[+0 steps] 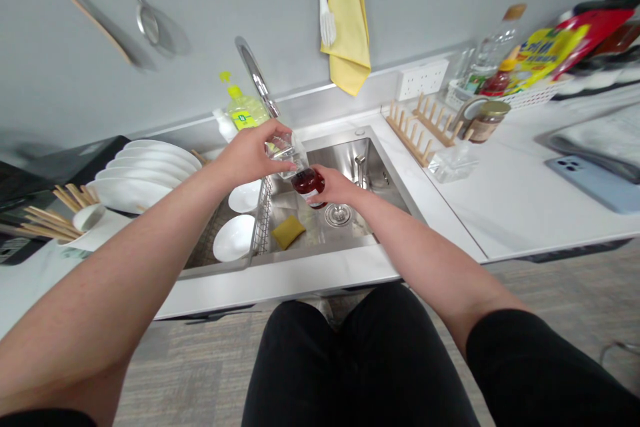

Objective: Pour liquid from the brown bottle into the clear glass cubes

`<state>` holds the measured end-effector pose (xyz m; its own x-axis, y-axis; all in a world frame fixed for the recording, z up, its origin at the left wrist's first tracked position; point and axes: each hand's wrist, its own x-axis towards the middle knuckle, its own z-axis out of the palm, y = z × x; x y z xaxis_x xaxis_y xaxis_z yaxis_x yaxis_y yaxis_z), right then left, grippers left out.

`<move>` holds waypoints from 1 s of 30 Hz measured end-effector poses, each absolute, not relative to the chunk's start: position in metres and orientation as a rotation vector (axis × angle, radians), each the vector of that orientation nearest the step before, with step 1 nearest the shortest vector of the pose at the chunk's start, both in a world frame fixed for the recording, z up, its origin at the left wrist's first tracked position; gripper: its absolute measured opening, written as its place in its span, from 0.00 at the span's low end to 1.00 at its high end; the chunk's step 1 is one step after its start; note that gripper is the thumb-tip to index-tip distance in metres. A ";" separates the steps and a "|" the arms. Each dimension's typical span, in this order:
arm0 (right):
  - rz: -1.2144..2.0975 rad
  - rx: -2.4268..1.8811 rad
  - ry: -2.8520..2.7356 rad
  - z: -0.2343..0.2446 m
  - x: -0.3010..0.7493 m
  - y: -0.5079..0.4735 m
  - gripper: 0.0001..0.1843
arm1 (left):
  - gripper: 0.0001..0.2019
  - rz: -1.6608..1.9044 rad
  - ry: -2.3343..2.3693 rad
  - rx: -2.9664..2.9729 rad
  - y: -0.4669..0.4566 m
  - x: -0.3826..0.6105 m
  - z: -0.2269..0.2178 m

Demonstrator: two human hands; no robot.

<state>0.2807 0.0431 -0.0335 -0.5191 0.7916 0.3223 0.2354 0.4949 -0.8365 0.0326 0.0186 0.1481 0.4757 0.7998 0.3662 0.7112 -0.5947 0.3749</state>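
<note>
Over the sink [320, 255], my left hand [257, 150] is closed around a clear, see-through container [289, 152], tilted down to the right. My right hand [337, 185] grips a small dark red jar [307, 184] with a pale label. The lower end of the clear container meets or nearly meets the top of the jar; I cannot tell whether they touch. Below them on the sink floor lies a yellow-green sponge [289, 232], left of the round drain [338, 215]. A chrome faucet [256, 73] rises behind my left hand.
White bowls [233, 238] sit in the drying rack at left, beside stacked plates [145, 170] and a chopstick holder [95, 230]. A dish soap bottle [244, 110] stands behind. To the right are a wooden rack [413, 133], a lidded jar [487, 121] and a phone [597, 180].
</note>
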 end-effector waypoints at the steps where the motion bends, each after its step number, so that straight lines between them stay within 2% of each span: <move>1: 0.979 -0.841 -2.013 -0.034 0.281 0.043 0.44 | 0.34 0.767 1.318 2.554 0.018 0.033 0.149; 30: 0.980 -0.826 -2.009 -0.030 0.281 0.041 0.43 | 0.34 0.672 1.327 2.656 0.020 0.035 0.152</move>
